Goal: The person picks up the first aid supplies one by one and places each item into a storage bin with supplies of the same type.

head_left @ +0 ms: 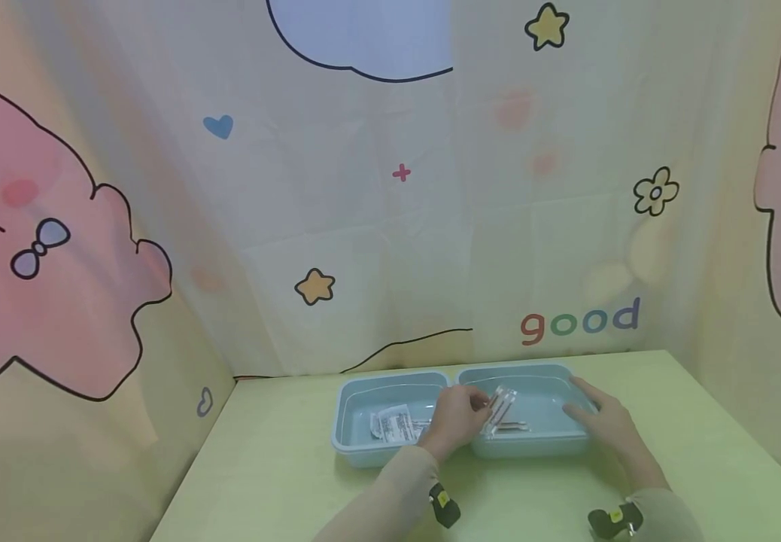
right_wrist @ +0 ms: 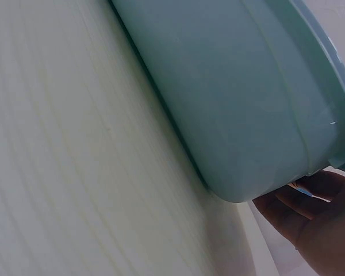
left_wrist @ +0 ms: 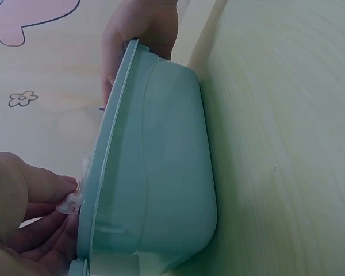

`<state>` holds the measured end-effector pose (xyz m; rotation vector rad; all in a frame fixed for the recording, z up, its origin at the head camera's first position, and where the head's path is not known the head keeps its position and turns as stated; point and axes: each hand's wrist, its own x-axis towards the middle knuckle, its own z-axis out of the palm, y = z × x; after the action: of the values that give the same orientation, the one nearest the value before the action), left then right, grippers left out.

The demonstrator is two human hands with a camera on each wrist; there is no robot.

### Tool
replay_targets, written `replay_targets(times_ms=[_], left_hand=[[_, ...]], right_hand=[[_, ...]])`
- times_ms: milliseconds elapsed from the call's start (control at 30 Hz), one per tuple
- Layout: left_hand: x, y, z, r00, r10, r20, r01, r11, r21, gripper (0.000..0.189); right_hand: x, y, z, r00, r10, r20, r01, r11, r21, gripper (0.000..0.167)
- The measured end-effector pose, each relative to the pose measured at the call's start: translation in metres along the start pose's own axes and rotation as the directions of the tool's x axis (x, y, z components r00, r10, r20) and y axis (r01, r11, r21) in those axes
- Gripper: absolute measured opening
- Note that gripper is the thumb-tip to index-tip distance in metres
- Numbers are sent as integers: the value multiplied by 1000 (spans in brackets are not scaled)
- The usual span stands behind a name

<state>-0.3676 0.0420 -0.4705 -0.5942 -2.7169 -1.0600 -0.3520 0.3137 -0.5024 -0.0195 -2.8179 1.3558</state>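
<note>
My left hand [head_left: 457,415] pinches a clear plastic packet [head_left: 501,405] between thumb and fingers, over the near left part of the right-hand blue bin [head_left: 529,448]. Thin reddish-brown sticks, much like swabs, show through the packet. In the left wrist view its crumpled end [left_wrist: 71,203] sits between thumb and fingertips, beside the bin's rim. Another such packet [head_left: 512,427] lies inside that bin. My right hand [head_left: 609,421] grips the bin's right end, thumb over the rim and fingers along the outside. In the right wrist view, its fingers [right_wrist: 296,210] lie against the end wall.
A second blue bin [head_left: 370,457] stands close on the left, holding a white printed packet [head_left: 397,424] and some clear packaging. Both stand on a pale wood-grain table [head_left: 262,467]. A patterned curtain [head_left: 377,226] hangs behind the table and at its sides.
</note>
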Motion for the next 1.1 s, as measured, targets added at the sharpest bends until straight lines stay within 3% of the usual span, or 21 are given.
replay_targets(times_ms=[333, 533, 1100], left_hand=[[0, -1, 2, 1000, -22, -15, 22, 999, 26, 14], [-1, -1, 3, 1000, -3, -20, 3, 999, 32, 13], [-2, 1, -1, 1000, 9, -2, -9, 1000, -10, 13]], right_hand=[[1, 1, 2, 1000, -20, -9, 20, 1000, -9, 75], [1, 0, 1, 1000, -17, -7, 17, 1000, -11, 76], [2, 3, 1, 1000, -28, -13, 27, 1000, -11, 76]])
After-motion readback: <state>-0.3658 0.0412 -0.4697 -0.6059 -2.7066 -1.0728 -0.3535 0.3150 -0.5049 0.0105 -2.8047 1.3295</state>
